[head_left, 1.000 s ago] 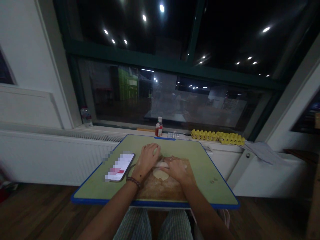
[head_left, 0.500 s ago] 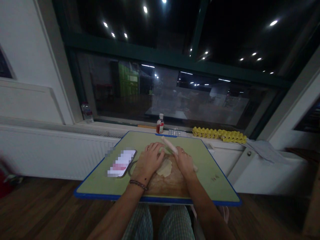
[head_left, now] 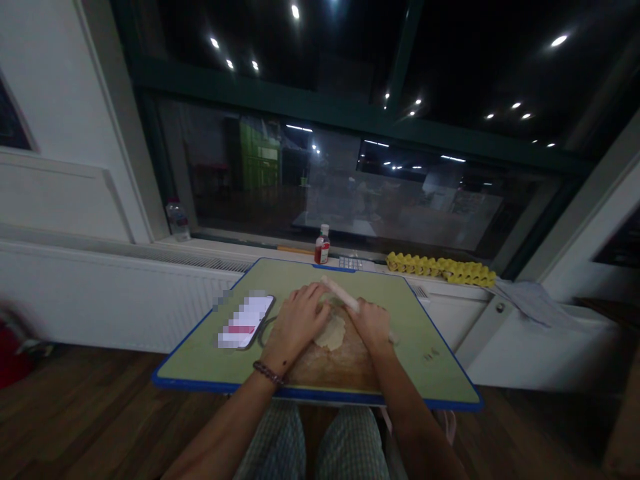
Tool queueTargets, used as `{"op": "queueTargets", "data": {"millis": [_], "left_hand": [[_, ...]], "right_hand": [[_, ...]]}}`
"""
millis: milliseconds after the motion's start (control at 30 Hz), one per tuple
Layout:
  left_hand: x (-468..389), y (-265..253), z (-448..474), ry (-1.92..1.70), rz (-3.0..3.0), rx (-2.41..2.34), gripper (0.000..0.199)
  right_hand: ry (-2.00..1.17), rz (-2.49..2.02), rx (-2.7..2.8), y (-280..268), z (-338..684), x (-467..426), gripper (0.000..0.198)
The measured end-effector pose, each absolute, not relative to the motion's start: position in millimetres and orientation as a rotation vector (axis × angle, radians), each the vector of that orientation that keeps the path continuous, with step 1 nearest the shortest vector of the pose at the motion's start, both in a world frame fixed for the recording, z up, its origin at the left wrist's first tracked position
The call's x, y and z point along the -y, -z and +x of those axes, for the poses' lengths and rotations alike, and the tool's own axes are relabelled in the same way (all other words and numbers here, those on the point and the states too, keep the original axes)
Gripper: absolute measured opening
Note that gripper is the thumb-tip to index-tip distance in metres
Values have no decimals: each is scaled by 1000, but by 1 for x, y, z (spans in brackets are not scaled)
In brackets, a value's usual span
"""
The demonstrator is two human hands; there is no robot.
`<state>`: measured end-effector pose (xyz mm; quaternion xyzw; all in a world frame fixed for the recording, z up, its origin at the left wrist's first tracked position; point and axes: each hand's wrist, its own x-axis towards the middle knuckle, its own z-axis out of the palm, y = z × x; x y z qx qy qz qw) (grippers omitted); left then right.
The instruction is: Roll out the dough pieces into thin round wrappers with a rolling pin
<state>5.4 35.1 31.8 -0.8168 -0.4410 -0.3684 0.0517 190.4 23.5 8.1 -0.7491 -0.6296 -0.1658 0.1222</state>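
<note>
A flat, pale round of dough [head_left: 332, 335] lies on the wooden board [head_left: 333, 373] between my hands. My right hand [head_left: 373, 323] is closed around a light, floury rolling pin [head_left: 340, 292], which slants across the far right side of the board; its near end sticks out past my hand. At the dough's left edge rests my left hand [head_left: 297, 317], fingers stretched out and thumb toward the dough. Its fingertips come close to the pin's far end; whether they touch it I cannot tell.
A phone [head_left: 250, 319] with a lit, partly blurred screen lies left of the board on the green folding table [head_left: 200, 363]. On the windowsill stand a red-labelled bottle [head_left: 322, 245], a yellow egg carton [head_left: 440, 269] and a clear plastic bottle [head_left: 178, 220].
My right hand has turned slightly around the rolling pin, its fingers now more closed. The left hand has barely moved, and the whole view has shifted a little.
</note>
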Motion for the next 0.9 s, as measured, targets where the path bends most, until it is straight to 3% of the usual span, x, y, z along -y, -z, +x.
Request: {"op": "queueTargets", "data": {"millis": [133, 267, 400, 600, 733, 900], "left_hand": [[-31, -25, -3, 930, -2456, 1577, 36], [-22, 0, 2, 483, -2544, 1790, 75], [-16, 20, 15, 388, -2552, 1841, 97], [-24, 20, 16, 321, -2819, 1700, 96], [-21, 20, 20, 479, -2758, 1674, 92], [-21, 11, 20, 535, -2950, 1477, 76]], "right_hand": [[488, -2231, 1766, -8, 197, -25, 29], [474, -2211, 1802, -9, 196, -27, 24], [479, -2172, 1857, -12, 191, -27, 32], [447, -2156, 1899, -13, 190, -24, 22], [433, -2148, 1884, -12, 190, -24, 19], [422, -2146, 1876, -12, 191, -23, 18]]}}
